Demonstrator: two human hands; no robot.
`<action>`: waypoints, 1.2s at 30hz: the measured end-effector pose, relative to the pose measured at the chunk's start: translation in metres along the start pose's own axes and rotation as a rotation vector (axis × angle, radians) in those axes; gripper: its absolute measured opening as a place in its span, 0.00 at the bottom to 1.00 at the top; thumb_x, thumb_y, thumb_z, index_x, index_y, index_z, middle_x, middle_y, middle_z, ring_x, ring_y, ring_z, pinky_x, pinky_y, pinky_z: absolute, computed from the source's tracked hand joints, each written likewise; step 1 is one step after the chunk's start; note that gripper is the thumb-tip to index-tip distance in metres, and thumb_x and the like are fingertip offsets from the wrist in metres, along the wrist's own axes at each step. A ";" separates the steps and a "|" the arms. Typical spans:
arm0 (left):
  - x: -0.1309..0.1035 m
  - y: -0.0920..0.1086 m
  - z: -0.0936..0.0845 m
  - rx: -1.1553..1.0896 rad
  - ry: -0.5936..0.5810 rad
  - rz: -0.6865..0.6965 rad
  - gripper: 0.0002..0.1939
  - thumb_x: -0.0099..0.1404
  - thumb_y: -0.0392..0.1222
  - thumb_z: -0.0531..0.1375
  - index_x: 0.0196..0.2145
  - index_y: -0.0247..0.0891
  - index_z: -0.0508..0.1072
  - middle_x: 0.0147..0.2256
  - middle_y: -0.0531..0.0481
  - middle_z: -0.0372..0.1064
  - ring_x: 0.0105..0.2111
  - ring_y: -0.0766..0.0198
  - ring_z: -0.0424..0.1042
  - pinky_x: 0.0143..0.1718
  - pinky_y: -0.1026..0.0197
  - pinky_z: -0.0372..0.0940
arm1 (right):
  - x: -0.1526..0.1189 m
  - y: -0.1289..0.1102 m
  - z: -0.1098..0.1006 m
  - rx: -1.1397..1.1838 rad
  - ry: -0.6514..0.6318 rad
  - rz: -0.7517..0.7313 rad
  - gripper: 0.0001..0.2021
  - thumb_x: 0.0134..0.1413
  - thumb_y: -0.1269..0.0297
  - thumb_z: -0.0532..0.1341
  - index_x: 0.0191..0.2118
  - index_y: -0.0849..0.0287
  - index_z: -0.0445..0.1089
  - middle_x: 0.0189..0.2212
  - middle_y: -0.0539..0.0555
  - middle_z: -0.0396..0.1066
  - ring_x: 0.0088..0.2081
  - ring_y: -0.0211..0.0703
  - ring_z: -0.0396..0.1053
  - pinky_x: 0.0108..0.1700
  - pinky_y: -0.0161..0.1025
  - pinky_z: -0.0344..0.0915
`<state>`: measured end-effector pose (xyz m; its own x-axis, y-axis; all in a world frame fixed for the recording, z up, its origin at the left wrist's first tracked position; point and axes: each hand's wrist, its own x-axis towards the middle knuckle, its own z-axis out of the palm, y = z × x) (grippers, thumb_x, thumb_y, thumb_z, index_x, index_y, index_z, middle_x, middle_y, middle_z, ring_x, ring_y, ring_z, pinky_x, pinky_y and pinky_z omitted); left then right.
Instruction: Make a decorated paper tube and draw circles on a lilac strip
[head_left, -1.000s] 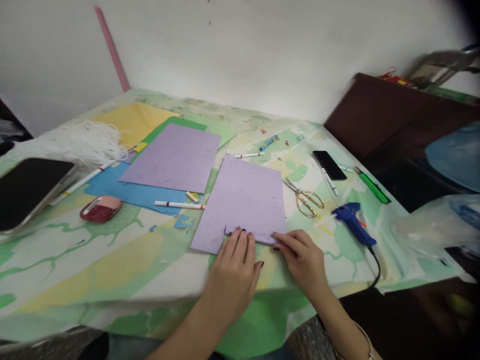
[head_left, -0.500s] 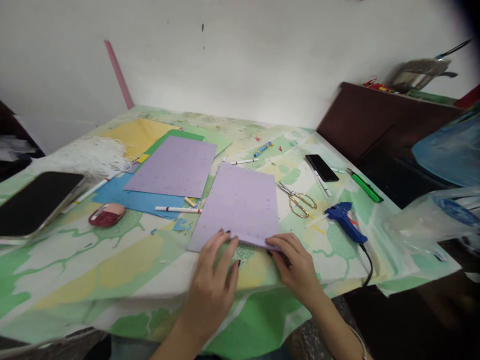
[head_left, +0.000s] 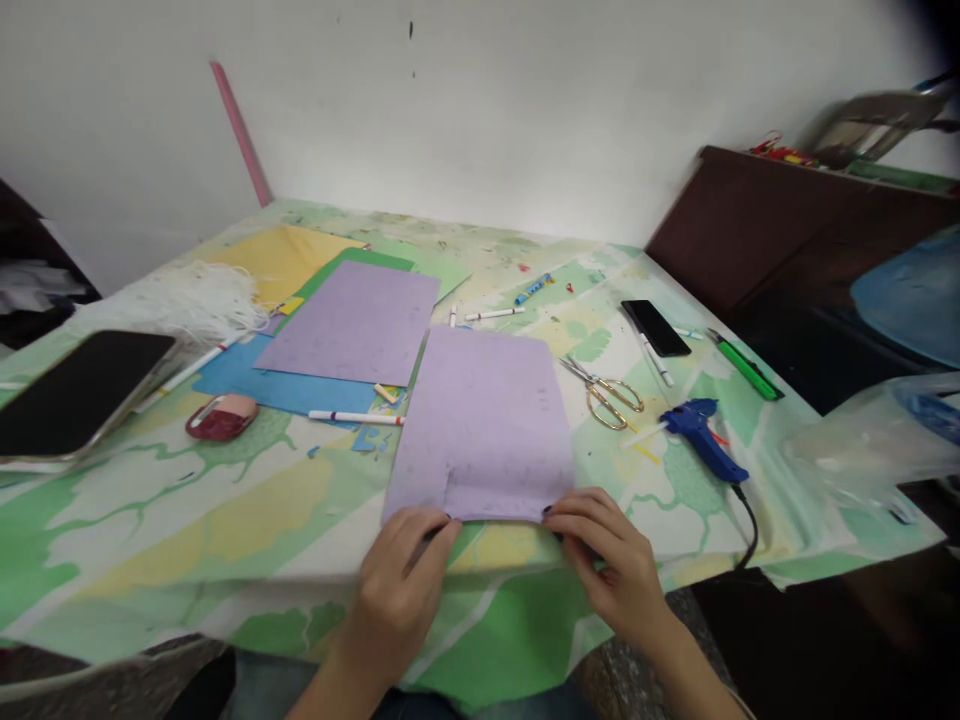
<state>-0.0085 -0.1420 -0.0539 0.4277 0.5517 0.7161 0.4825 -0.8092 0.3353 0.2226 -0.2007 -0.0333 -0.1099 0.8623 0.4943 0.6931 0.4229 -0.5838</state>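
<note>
Left hand: closed on the near edge of the lilac sheet, thumb and forefinger pinching left of its middle. Right hand: fingertips gripping the same edge at the near right corner, thumb below, the other fingers curled.

Sheet: matt, pale lilac, with faint darker smudges and a few small marks near the right edge. A short dark line, apparently a slit, runs inward from the near edge beside the left fingertips; to its right the strip between the hands bends in a shallow curve. Position: flat for the most part on the patterned tablecloth, close to the front of the table.

Pose: both forearms enter from below, angled inward; wrists low, backs of the hands upward, hands well apart.

Surroundings: white marker, one end at the sheet's left edge; second lilac sheet farther left, overlapping a blue sheet. To the right, gold-handled scissors just beside the sheet, then a blue glue gun.
</note>
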 end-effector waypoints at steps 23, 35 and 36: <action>0.023 -0.007 -0.009 0.022 0.032 -0.184 0.13 0.63 0.33 0.56 0.47 0.36 0.67 0.42 0.44 0.69 0.44 0.58 0.69 0.49 0.54 0.65 | 0.096 0.123 -0.072 -0.775 -0.241 0.635 0.06 0.49 0.64 0.63 0.32 0.63 0.71 0.29 0.58 0.73 0.32 0.45 0.69 0.32 0.35 0.56; 0.083 -0.024 0.022 0.319 -0.554 -0.699 0.19 0.57 0.44 0.60 0.43 0.29 0.65 0.34 0.43 0.69 0.39 0.51 0.70 0.41 0.56 0.61 | 0.130 0.121 -0.081 -0.642 -0.387 0.759 0.13 0.42 0.60 0.64 0.17 0.62 0.66 0.13 0.51 0.63 0.21 0.39 0.62 0.24 0.35 0.51; 0.084 -0.022 0.023 0.325 -0.559 -0.696 0.19 0.57 0.44 0.60 0.42 0.29 0.65 0.36 0.41 0.69 0.39 0.50 0.69 0.41 0.56 0.61 | 0.130 0.119 -0.081 -0.627 -0.369 0.768 0.14 0.40 0.59 0.64 0.15 0.61 0.65 0.12 0.51 0.61 0.20 0.40 0.61 0.23 0.35 0.50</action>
<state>0.0347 -0.0728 -0.0150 0.2271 0.9739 -0.0055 0.9200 -0.2127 0.3290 0.3480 -0.0607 0.0137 0.3778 0.9129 -0.1543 0.9007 -0.4010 -0.1673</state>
